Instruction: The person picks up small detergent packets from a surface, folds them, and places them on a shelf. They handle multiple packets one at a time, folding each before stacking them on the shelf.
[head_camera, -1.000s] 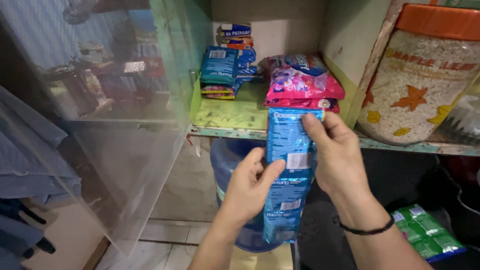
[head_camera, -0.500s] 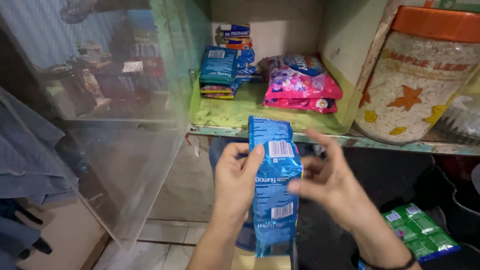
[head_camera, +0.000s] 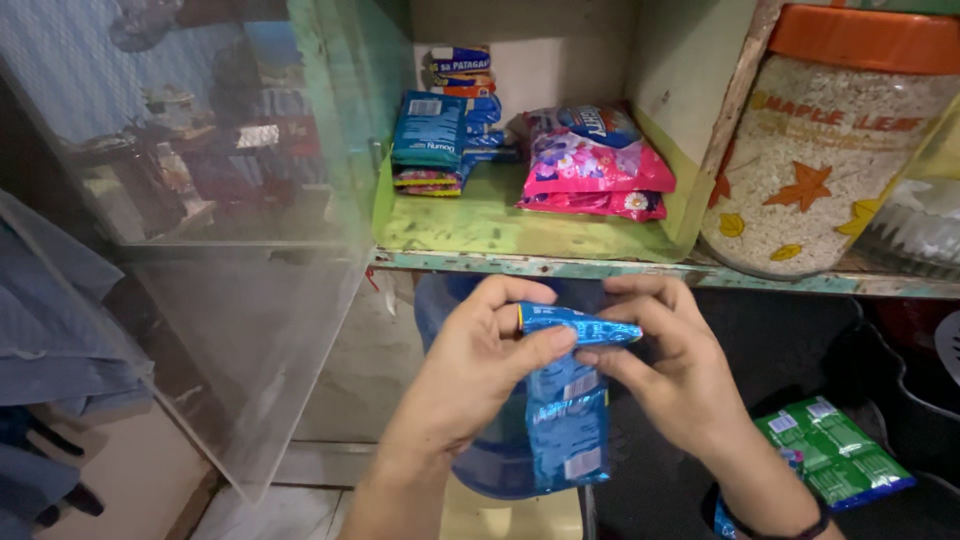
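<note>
you're at the folding step: your left hand (head_camera: 480, 355) and right hand (head_camera: 672, 370) are both pinched on the top of the strip of glossy blue plastic sachets (head_camera: 566, 410), bent over at its upper end and hanging in front of you, just below the worn green shelf (head_camera: 470, 225). to my eye the next move calls for pressing that fold flat while the lower sachets hang free over the round blue water container (head_camera: 480, 465), keeping clear of the pink flowered packets (head_camera: 595, 165) and the stacked blue packets (head_camera: 430, 135).
</note>
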